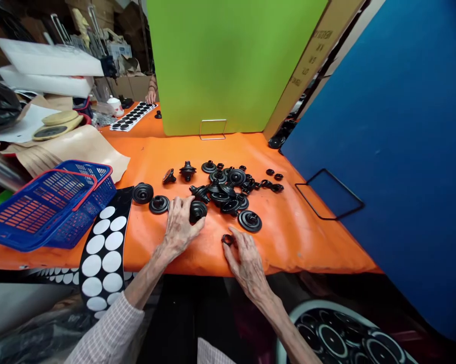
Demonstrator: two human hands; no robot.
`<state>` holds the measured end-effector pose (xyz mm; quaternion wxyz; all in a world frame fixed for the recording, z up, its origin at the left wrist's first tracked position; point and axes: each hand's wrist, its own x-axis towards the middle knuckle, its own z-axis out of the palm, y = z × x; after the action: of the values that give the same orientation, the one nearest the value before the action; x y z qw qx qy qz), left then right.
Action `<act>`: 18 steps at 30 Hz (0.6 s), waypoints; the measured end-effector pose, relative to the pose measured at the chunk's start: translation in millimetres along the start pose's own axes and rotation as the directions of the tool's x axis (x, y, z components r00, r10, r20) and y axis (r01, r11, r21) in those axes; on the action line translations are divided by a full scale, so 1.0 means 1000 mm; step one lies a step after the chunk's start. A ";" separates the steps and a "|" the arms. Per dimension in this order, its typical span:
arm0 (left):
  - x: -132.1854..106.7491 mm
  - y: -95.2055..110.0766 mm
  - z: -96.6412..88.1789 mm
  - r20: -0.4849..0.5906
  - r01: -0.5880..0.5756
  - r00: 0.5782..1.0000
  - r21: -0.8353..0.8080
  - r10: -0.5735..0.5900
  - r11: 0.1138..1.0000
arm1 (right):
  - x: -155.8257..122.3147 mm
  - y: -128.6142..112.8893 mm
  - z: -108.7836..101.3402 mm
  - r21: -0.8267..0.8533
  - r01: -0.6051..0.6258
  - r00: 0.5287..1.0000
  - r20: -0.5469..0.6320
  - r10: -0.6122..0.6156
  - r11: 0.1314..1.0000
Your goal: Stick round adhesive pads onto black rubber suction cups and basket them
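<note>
A black rubber grommet [198,211] is being held by the half-closed left hand [178,227], just right of its palm. A small black ring [228,239] is being pinched by the right hand [246,265], ahead and leftward of its palm, near the orange table's [319,242] front edge, below a heap of grommets [222,194].

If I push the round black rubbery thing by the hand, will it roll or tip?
The black moulded grommet looks rubbery, so it is probably bendy and grippy. Lying on its wide side, it would likely slide, not roll. Its round rim might roll if stood on edge.
</note>
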<state>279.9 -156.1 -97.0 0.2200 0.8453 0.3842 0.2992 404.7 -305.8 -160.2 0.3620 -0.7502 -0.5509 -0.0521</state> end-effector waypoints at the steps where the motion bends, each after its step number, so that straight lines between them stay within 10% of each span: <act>1: -0.005 -0.002 -0.008 -0.025 0.014 1.000 -0.064 -0.015 0.998 | 0.001 0.001 0.000 0.002 -0.005 1.000 0.006 0.005 1.000; 4: -0.024 -0.004 -0.030 0.071 0.249 0.968 -0.417 -0.242 0.874 | 0.003 -0.001 -0.005 0.049 -0.042 0.998 0.041 0.040 0.998; 7: -0.042 0.000 -0.039 0.445 0.593 0.793 -0.721 -0.417 0.358 | 0.004 -0.017 -0.013 0.193 -0.139 0.990 0.063 0.129 0.971; 10: -0.056 0.004 -0.036 0.660 0.685 0.678 -0.727 -0.322 -0.049 | 0.004 -0.044 -0.022 0.353 -0.200 0.979 0.103 0.174 0.914; 13: -0.065 0.006 -0.030 0.655 0.656 0.695 -0.747 -0.298 -0.113 | 0.002 -0.068 -0.025 0.453 -0.205 0.978 0.125 0.166 0.867; 18: -0.071 0.009 -0.024 0.589 0.626 0.744 -0.780 -0.316 0.019 | 0.002 -0.082 -0.020 0.471 -0.182 0.983 0.109 0.148 0.863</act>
<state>230.6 -213.9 -97.8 0.8229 0.3677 0.3416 0.2663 341.2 -305.1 -104.4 0.5198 -0.6832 -0.4926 0.1428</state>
